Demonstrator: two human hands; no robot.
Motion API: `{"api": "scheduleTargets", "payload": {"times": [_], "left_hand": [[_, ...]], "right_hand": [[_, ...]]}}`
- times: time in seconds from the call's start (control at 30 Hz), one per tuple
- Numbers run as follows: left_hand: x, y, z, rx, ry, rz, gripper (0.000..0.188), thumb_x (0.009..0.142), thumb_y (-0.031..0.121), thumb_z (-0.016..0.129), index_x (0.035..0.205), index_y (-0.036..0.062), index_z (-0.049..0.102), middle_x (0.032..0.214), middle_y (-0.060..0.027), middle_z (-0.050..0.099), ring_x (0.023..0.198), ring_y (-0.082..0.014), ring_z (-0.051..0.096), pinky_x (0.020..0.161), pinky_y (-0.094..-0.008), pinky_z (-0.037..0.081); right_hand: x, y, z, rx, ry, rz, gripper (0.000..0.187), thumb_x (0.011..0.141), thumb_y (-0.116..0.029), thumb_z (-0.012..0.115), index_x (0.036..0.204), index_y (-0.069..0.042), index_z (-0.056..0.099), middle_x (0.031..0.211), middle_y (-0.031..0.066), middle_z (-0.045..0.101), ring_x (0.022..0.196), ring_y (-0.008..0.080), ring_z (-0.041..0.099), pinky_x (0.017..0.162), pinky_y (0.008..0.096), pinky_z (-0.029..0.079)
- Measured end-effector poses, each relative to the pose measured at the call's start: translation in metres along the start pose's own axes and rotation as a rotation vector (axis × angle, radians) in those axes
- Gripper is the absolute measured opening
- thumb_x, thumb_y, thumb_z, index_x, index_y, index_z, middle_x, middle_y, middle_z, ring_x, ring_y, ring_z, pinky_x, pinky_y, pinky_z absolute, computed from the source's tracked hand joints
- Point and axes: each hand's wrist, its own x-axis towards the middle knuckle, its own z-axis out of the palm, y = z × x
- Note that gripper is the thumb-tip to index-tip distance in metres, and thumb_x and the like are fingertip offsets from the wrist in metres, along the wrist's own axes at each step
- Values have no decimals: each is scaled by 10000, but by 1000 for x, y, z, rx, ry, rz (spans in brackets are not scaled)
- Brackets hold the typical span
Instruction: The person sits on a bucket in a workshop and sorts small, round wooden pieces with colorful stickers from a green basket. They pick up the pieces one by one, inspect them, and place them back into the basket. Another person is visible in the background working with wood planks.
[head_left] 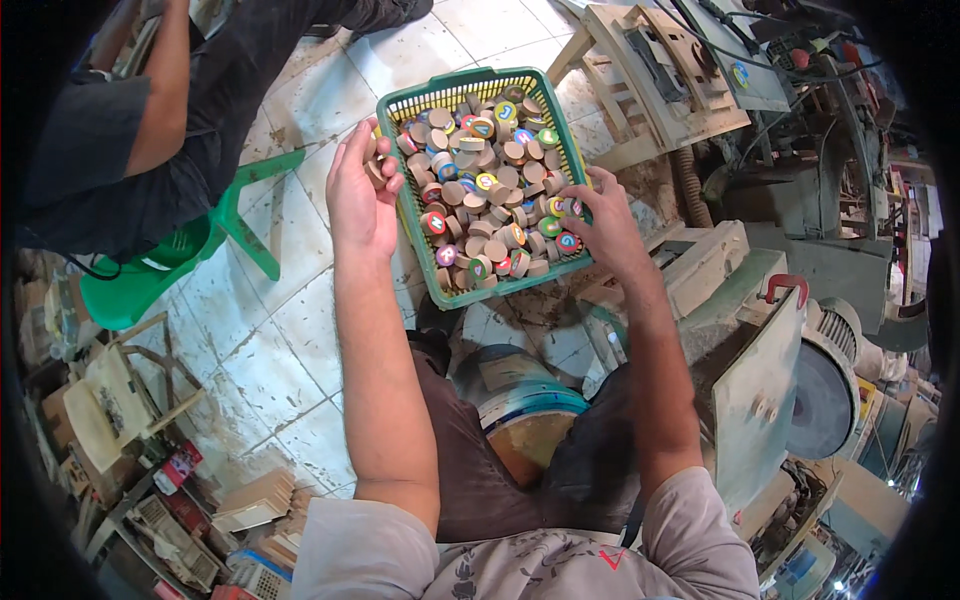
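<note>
A green and yellow plastic basket (392, 102) is heaped with small round wooden discs (495, 195). Many show plain brown wood; others have coloured faces with letters. At the basket's left rim, my left hand (362, 195) is curled, palm up, around a few wooden discs (375, 172). My right hand (605, 222) reaches over the right rim from outside. Its thumb and forefinger are apart at the discs by that edge, near a blue-faced one (568, 242); its other fingers are partly hidden.
Another person (150, 130) sits at the upper left beside a green plastic chair (235, 215). Wooden machine stands (670, 90) and a sanding machine with a dark round disc (820, 395) crowd the right. A round bucket-like container (525, 405) stands between my legs. Wood pieces (255, 500) lie lower left.
</note>
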Motion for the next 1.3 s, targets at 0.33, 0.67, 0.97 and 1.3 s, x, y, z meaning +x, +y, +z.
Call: {"api": "scheduleTargets", "payload": {"times": [0.33,0.67,0.97,1.3], "left_hand": [[0,-1,-1,11,-1,13,210,947,236,562,1070,66,551,788,9,517,623,-57,444,522,-194,340],[-2,-2,3,56,-44,-1,230,943,215,566,1095,45,548,793,9,531,628,-61,454,520,-198,349],[0,-4,3,66,-23,-11,216,942,239,570,1076,71,547,795,8,526,623,-59,448,513,-196,337],[0,-1,0,65,-28,-4,208,947,253,562,1062,80,551,796,17,512,632,-60,446,526,-203,335]], "right_hand": [[-11,-23,-37,1366,-180,50,358,951,-291,547,1179,-15,542,1384,152,412,1280,270,415,1031,398,379],[-3,-23,-7,1974,-456,146,374,986,-322,482,1246,-54,509,1075,68,589,928,162,540,746,307,462],[6,-109,68,283,200,-126,257,843,-186,660,1040,-32,602,964,168,560,888,328,557,774,407,462],[-7,-105,50,202,280,-81,289,765,-206,720,998,-52,645,950,143,596,952,313,548,807,420,449]]}}
